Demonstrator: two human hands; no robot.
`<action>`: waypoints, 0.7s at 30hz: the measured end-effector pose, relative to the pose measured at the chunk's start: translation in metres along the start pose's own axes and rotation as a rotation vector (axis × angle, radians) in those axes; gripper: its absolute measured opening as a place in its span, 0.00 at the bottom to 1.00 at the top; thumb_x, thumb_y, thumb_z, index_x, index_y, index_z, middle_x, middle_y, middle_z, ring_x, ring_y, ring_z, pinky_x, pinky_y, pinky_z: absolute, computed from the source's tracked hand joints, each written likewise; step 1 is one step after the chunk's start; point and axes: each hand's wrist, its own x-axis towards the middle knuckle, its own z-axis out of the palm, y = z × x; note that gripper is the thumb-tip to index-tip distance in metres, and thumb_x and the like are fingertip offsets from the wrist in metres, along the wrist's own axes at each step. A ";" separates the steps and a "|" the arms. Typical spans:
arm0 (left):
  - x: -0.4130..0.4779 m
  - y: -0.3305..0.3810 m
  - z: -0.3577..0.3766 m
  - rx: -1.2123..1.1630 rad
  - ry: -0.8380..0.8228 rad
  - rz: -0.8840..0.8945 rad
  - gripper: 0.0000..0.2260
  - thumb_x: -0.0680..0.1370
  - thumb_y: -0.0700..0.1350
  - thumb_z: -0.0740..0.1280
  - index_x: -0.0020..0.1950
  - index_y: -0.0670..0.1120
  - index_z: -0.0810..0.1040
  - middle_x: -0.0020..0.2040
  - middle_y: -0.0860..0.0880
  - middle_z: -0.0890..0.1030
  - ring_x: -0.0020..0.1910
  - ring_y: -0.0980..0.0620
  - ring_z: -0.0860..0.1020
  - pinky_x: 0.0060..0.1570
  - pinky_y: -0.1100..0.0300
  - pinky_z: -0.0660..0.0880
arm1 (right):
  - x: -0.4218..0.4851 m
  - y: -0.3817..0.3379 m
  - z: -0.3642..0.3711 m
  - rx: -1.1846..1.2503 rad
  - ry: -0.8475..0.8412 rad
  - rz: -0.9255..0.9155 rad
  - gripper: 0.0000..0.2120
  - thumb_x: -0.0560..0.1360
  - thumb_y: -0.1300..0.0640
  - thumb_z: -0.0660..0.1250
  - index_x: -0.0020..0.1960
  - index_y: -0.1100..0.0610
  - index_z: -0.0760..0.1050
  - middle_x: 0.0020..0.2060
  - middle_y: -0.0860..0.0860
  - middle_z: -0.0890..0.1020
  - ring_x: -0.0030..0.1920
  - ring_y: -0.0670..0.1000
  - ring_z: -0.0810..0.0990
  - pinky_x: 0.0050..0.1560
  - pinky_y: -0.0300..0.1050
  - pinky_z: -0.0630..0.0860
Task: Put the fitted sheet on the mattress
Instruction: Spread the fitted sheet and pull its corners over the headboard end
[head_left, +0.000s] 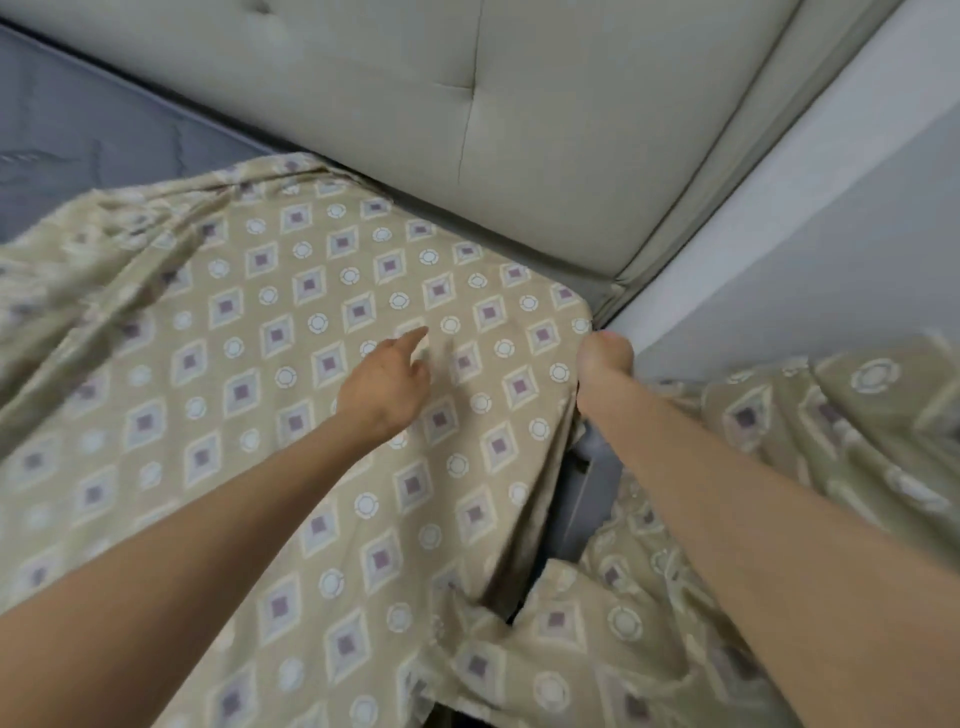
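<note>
A beige fitted sheet (270, 332) with a diamond and circle pattern lies over the near corner of the grey mattress (78, 135), stretched flat near the headboard and bunched at the left. My left hand (387, 384) hovers over or lightly touches the sheet's top with its fingers relaxed. My right hand (605, 358) reaches down at the mattress corner, its fingers hidden behind the sheet's edge; it seems to grip the sheet there. More of the sheet (779, 467) hangs loose at the right, beside the bed.
A beige tufted headboard (467, 104) stands right behind the mattress corner. A white wall (831, 208) runs along the right, leaving a narrow gap beside the bed. The dark side of the bed (582, 499) shows below the corner.
</note>
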 end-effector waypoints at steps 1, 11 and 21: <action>-0.018 -0.002 -0.010 -0.008 0.025 -0.002 0.22 0.82 0.45 0.53 0.76 0.51 0.60 0.73 0.44 0.67 0.69 0.44 0.69 0.64 0.52 0.68 | -0.014 0.000 -0.003 0.020 -0.025 -0.031 0.13 0.79 0.63 0.53 0.57 0.62 0.75 0.44 0.55 0.79 0.43 0.54 0.74 0.42 0.44 0.71; -0.178 -0.002 -0.112 -0.132 0.213 -0.056 0.19 0.81 0.44 0.55 0.72 0.49 0.66 0.68 0.45 0.73 0.65 0.45 0.74 0.61 0.53 0.71 | -0.202 -0.018 -0.050 -0.062 -0.257 -0.186 0.15 0.79 0.56 0.56 0.62 0.57 0.75 0.54 0.53 0.79 0.55 0.56 0.78 0.58 0.52 0.76; -0.312 -0.025 -0.130 -0.208 0.281 -0.229 0.19 0.80 0.42 0.57 0.71 0.47 0.68 0.68 0.45 0.73 0.65 0.46 0.73 0.59 0.56 0.69 | -0.319 0.024 -0.083 -0.444 -0.588 -0.363 0.16 0.79 0.59 0.57 0.66 0.54 0.70 0.64 0.51 0.74 0.63 0.54 0.74 0.67 0.53 0.70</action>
